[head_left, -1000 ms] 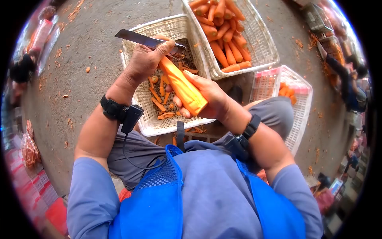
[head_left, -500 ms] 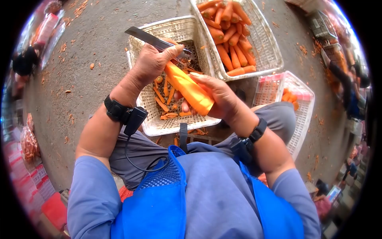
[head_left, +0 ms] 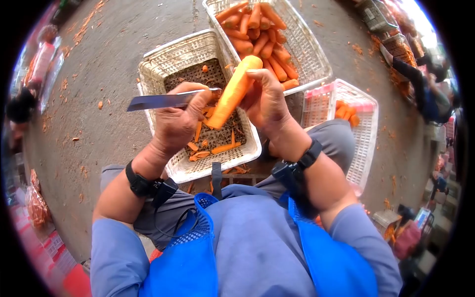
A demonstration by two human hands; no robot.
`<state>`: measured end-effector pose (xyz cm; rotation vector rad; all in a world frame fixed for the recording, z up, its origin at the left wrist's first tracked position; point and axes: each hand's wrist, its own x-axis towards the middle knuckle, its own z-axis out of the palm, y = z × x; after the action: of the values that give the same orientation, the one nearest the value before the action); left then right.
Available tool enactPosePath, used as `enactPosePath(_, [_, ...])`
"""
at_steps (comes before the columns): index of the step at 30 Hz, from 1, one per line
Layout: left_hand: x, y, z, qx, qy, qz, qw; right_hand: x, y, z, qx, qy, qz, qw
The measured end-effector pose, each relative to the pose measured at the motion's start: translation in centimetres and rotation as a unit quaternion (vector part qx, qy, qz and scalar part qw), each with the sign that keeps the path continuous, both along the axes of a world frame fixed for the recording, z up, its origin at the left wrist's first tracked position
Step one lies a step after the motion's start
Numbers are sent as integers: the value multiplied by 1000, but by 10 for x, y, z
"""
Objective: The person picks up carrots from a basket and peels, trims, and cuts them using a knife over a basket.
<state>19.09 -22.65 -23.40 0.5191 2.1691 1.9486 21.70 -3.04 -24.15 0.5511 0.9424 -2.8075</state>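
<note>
My left hand (head_left: 179, 119) is closed around a knife (head_left: 153, 102), its broad dark blade pointing left and a small metal end showing beyond my fingers on the right. My right hand (head_left: 267, 101) grips a thick, smooth, bright orange carrot (head_left: 232, 91), tilted with its wide end up and right. The carrot's lower end lies close to my left fingers; I cannot tell whether they touch it. Under both hands stands a dirty white plastic crate (head_left: 217, 171) with orange peelings and carrot pieces on its bottom.
A second white crate (head_left: 309, 57), heaped with carrots (head_left: 262, 42), adjoins the first at the upper right. Beside my right knee, another crate (head_left: 365, 111) holds some carrot pieces (head_left: 346, 113). Peel scraps dot the concrete floor (head_left: 109, 74). At the far right a person (head_left: 433, 101) is partly visible.
The carrot has swung from slanting down-right to slanting up-right, its wide end now at the top. The knife blade has turned to nearly level. The view has shifted slightly.
</note>
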Motion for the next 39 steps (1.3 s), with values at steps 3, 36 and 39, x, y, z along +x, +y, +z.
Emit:
enactPosePath(3, [-14,-14,23,-2,-57,39,998,-4,5,-12,-114,13,78,990])
enactPosePath(36, [-32,-3,26,87,-43,-85,992,21,-24,7,-168,-34,222,960])
enactPosePath(39, [-63,-18,-3,-1,69,13,998,30,-25,24,-186,-1,291,939])
